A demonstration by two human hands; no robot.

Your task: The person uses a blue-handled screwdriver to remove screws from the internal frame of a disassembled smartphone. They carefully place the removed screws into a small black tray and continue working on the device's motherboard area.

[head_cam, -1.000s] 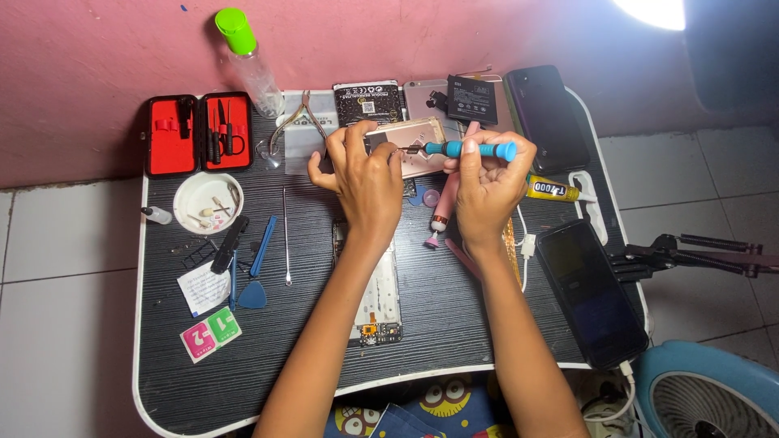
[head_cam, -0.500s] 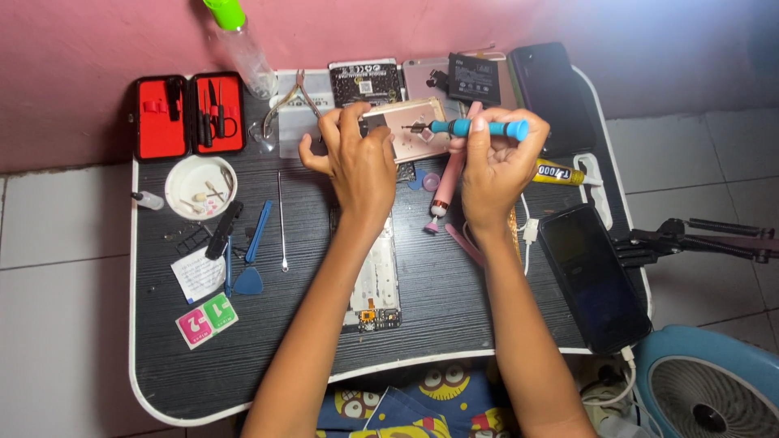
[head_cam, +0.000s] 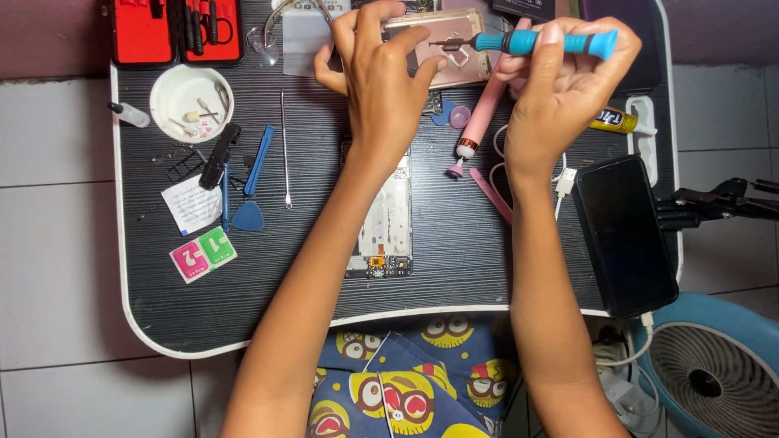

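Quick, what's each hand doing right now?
Left hand: fingers spread, steadying the rose-gold phone housing.
Right hand: closed around the blue screwdriver.

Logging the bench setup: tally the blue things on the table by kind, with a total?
Blue-handled screwdriver, held in the right hand: 1
Blue flat pry tool: 1
Blue triangular pick: 1
Total: 3
The left hand rests on the rose-gold phone back, which is not blue.
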